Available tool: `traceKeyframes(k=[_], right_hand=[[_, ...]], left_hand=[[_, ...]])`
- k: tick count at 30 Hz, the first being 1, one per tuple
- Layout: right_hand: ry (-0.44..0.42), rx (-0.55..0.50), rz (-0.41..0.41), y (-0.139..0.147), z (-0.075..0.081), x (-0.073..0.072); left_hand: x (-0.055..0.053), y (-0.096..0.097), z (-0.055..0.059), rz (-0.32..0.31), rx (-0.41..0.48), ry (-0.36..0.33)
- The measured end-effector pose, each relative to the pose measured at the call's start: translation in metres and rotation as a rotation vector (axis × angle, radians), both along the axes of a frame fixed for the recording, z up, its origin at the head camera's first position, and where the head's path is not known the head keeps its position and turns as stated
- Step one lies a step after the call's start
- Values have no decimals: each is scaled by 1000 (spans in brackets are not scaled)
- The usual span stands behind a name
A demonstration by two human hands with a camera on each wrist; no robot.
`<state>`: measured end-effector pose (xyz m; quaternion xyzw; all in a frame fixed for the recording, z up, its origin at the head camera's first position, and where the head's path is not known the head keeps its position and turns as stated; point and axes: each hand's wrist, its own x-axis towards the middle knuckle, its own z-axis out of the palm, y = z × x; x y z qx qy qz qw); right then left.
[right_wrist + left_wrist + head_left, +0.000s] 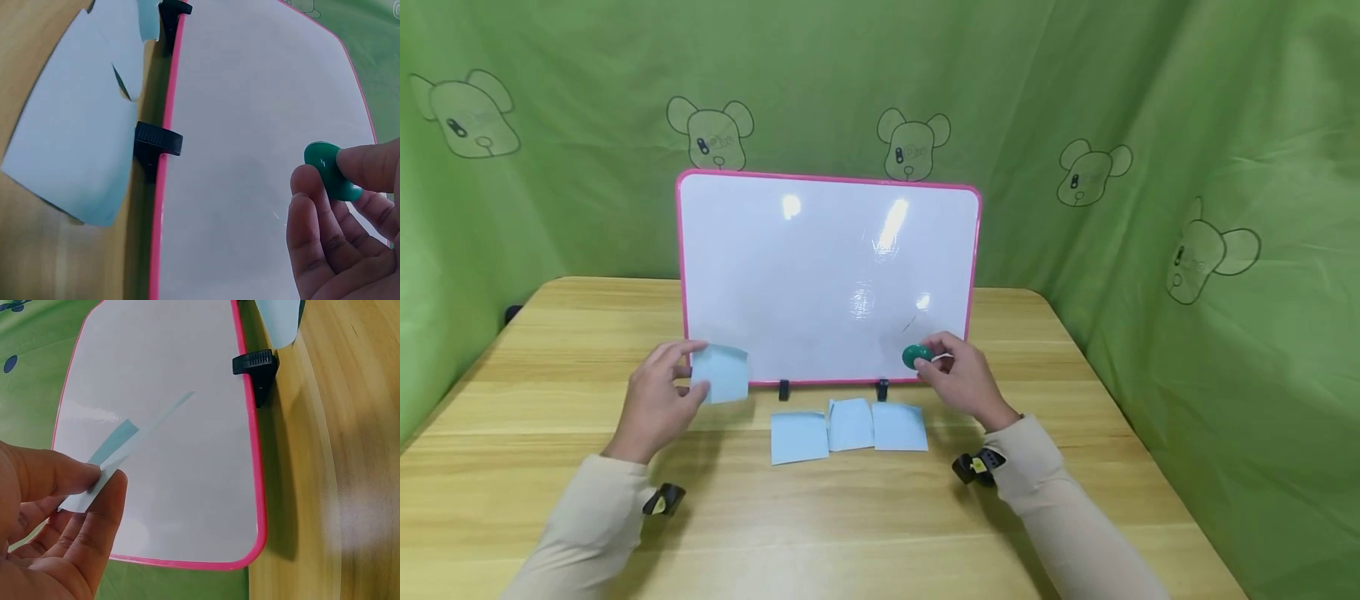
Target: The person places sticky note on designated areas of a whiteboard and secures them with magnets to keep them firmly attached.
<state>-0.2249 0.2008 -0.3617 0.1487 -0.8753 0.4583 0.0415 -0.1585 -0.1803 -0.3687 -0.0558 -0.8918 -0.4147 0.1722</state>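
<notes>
My left hand (658,396) pinches a light blue sticky note (722,373) by its left side, in front of the whiteboard's lower left corner. In the left wrist view this sticky note (134,442) appears nearly edge-on and bent, between thumb and fingers. A glossy green round magnet (913,357) is pinched between thumb and fingertips of my right hand (962,375), near the lower right of the whiteboard (820,275). The right wrist view shows the magnet (328,169) in front of the white surface; whether it touches the board I cannot tell.
Three more blue sticky notes lie in a row on the wooden table (760,533): left note (799,437), middle note (851,425), right note (900,427). Two black clips, a left clip (784,390) and a right clip (882,389), support the pink-framed board. A green curtain (820,67) hangs behind.
</notes>
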Motion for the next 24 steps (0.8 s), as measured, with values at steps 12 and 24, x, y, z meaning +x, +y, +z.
traceKeyframes(k=[12, 24], right_hand=[[47, -27, 51, -12, 8, -14], [85, 4, 65, -22, 15, -21]], left_hand=[[-6, 3, 1, 21, 1, 45], [-14, 6, 7, 5, 6, 59]])
